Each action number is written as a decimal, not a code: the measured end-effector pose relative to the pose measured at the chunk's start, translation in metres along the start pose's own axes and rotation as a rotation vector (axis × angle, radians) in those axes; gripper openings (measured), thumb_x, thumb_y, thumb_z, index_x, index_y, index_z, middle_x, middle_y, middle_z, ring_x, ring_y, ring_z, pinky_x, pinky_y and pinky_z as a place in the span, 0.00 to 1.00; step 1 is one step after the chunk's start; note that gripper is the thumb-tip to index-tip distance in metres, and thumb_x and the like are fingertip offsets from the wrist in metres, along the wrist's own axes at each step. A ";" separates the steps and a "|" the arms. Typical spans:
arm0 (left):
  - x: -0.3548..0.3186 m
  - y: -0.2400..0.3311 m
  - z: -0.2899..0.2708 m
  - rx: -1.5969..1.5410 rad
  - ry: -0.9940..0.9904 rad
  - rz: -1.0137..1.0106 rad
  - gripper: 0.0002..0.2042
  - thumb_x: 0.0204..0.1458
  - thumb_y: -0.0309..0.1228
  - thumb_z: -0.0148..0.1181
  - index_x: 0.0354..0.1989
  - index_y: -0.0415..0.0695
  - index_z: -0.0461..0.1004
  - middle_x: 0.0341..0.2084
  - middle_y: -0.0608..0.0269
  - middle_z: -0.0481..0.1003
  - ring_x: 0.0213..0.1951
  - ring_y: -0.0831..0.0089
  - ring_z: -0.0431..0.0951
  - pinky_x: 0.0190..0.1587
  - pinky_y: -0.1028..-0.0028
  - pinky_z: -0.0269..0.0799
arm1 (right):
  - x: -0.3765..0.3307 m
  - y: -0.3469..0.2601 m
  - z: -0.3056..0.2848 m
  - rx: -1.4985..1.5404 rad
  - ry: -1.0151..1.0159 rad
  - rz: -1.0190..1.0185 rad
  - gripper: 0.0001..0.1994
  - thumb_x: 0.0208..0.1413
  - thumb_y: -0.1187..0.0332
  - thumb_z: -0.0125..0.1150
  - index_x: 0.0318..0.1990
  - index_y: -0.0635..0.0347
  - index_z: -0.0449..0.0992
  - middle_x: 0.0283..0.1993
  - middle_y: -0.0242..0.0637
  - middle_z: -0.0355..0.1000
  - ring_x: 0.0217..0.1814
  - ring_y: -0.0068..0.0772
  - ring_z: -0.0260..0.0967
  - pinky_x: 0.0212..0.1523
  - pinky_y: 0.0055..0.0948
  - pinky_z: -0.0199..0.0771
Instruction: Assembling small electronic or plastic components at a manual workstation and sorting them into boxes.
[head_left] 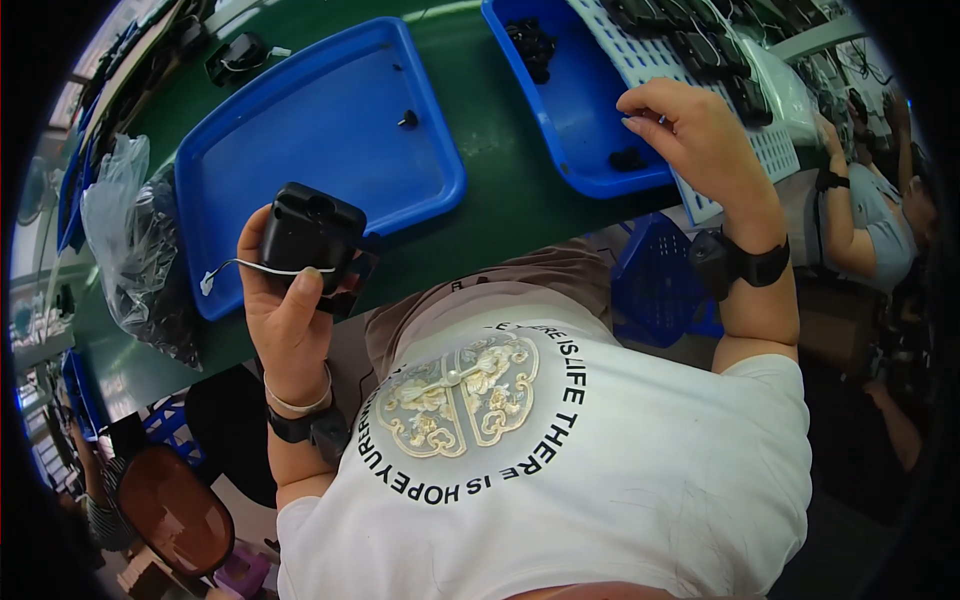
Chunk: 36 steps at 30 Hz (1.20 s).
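Observation:
My left hand (285, 325) is closed around a black plastic housing (310, 228), with the thumb across its near side. From the housing runs a thin white cable (258, 266), which ends in a small white connector (207, 284) hanging off to the left. My right hand (690, 135) is raised over the near right part of a deep blue bin (578, 110). Its thumb and forefinger are pinched together, and whatever they hold, if anything, is too small to make out. Small black parts (627, 159) lie in that bin just below the fingers, and a larger pile (532, 45) sits at its far end.
A wide blue tray (440, 185) with a few tiny black pieces stands on the green table (505, 190). Left of it slumps a clear bag (140, 240) of dark parts. A white perforated rack (775, 152) carries more black housings (710, 55). Another person (870, 215) sits at the right.

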<state>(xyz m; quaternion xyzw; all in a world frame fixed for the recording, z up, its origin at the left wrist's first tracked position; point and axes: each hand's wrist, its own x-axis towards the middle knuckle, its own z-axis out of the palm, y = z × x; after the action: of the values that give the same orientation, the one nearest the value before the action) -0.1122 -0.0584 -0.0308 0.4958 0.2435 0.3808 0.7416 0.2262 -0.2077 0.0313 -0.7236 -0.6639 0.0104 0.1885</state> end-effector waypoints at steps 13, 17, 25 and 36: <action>0.002 -0.005 -0.001 0.014 -0.098 -0.061 0.30 0.45 0.27 0.61 0.57 0.44 0.54 0.45 0.57 0.67 0.44 0.66 0.73 0.38 0.72 0.77 | 0.020 0.008 0.040 -0.491 -0.452 -0.100 0.09 0.36 0.72 0.64 0.29 0.58 0.75 0.26 0.38 0.71 0.35 0.43 0.69 0.36 0.38 0.70; 0.000 -0.009 -0.003 -0.012 -0.085 -0.048 0.31 0.45 0.27 0.62 0.57 0.43 0.54 0.45 0.57 0.67 0.45 0.67 0.73 0.40 0.72 0.77 | 0.026 0.012 0.042 -0.522 -0.468 -0.127 0.08 0.36 0.72 0.63 0.27 0.57 0.74 0.25 0.39 0.71 0.36 0.43 0.69 0.36 0.37 0.70; -0.002 -0.005 -0.005 -0.070 -0.084 -0.047 0.31 0.45 0.25 0.63 0.57 0.42 0.54 0.45 0.57 0.67 0.45 0.68 0.73 0.42 0.71 0.76 | 0.076 -0.014 0.024 -0.272 -0.162 -0.252 0.07 0.43 0.72 0.60 0.33 0.58 0.73 0.31 0.39 0.71 0.37 0.43 0.69 0.38 0.37 0.70; -0.007 -0.004 0.000 -0.129 -0.092 -0.078 0.30 0.45 0.22 0.62 0.56 0.43 0.54 0.46 0.57 0.67 0.45 0.70 0.73 0.42 0.71 0.77 | 0.134 -0.063 0.114 -0.297 -0.225 -0.395 0.10 0.43 0.67 0.64 0.34 0.56 0.74 0.34 0.35 0.71 0.40 0.38 0.68 0.44 0.33 0.68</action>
<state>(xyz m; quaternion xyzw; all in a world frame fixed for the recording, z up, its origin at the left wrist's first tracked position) -0.1153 -0.0651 -0.0342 0.4541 0.2031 0.3434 0.7966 0.1520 -0.0458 -0.0249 -0.5940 -0.8033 -0.0436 0.0037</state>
